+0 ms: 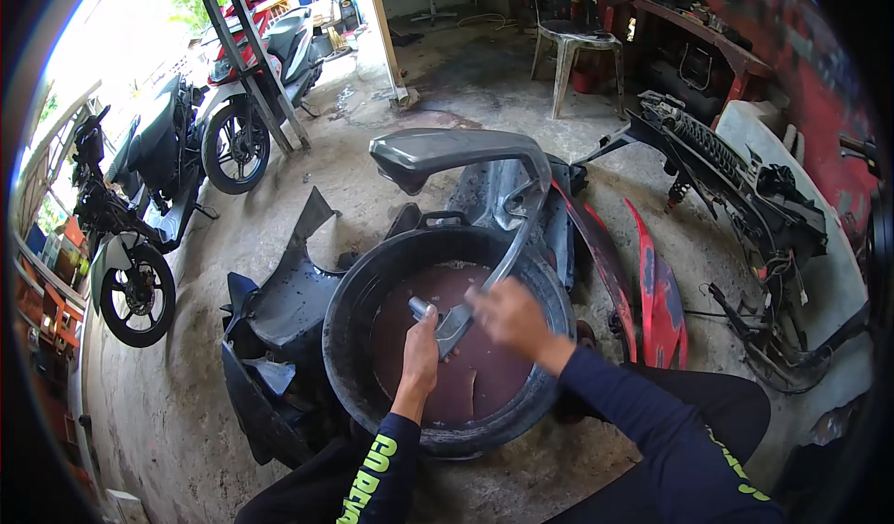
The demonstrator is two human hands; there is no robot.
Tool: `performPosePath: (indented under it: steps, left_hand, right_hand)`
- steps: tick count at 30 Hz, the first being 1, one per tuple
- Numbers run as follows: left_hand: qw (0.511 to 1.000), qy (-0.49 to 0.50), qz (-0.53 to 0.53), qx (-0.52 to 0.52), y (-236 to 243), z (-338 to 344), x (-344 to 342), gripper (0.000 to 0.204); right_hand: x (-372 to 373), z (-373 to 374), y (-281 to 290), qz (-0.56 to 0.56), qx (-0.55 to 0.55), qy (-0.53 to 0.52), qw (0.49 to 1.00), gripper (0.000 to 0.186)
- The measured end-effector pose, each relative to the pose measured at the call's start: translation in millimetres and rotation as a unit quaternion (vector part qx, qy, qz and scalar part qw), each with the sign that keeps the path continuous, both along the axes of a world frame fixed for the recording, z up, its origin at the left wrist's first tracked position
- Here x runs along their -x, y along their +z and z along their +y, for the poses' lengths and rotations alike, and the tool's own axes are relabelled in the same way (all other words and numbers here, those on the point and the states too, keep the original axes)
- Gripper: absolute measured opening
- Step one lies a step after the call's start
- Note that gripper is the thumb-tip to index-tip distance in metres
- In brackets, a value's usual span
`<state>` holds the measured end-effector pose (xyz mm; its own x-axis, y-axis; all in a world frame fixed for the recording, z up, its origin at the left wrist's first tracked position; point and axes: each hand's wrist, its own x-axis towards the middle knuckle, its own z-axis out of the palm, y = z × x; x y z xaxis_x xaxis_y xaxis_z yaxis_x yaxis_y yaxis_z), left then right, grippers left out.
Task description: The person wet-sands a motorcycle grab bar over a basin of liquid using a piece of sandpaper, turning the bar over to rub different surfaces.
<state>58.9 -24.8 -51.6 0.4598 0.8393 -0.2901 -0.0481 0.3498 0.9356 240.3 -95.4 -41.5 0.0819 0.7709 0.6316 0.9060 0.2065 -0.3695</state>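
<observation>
A grey motorcycle grab rail (456,156) stands tilted over a round black basin (349,356), its curved top reaching above the far rim. My left hand (421,352) is wrapped round the rail's lower end, inside the basin. Against the rail's slanting arm, my right hand (514,319) is curled and blurred by motion; whatever it pinches is hidden. Murky reddish-brown water (442,384) fills the basin's lower part. A thin strip-like piece (473,392) shows in the water below my hands.
Dark plastic fairing panels (293,305) lie left of the basin, and red panels (656,291) lie right. A stripped motorcycle frame (745,198) rests farther right. Two motorcycles (140,198) (247,123) stand at the left. A plastic chair (573,44) is behind, near a workbench (689,21).
</observation>
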Motion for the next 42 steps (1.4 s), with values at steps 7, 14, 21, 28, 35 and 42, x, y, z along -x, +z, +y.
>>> performPosePath:
  steps: [7, 14, 21, 28, 35, 42]
  left_hand:
    - [1.000, 0.011, 0.024, -0.007, 3.2, -0.2, -0.8, 0.049]
    - [0.998, 0.041, 0.018, 0.036, 5.6, 0.8, -1.6, 0.049]
    - [0.998, 0.049, -0.009, 0.033, 9.8, 2.4, 0.7, 0.048]
    - [0.998, 0.048, -0.002, 0.031, 14.4, 0.9, -0.5, 0.047]
    - [0.999, 0.040, 0.024, 0.028, 11.4, 1.8, 7.8, 0.048]
    - [0.994, -0.015, 0.112, -0.002, 10.4, 7.8, 6.1, 0.052]
  right_hand:
    - [-8.6, 10.4, 3.4, -0.037, -0.027, -0.088, 0.995, 0.034]
    - [-37.9, 24.7, 4.5, -0.087, -0.045, -0.077, 0.992, 0.029]
    - [-57.3, 36.9, 26.4, -0.082, -0.048, -0.056, 0.994, 0.025]
    - [-75.7, 33.8, 40.1, -0.154, -0.009, -0.068, 0.986, 0.031]
    - [-97.0, 35.9, 50.5, -0.159, -0.023, -0.055, 0.986, 0.033]
    - [-93.6, 17.2, 11.4, -0.106, 0.041, -0.021, 0.993, 0.030]
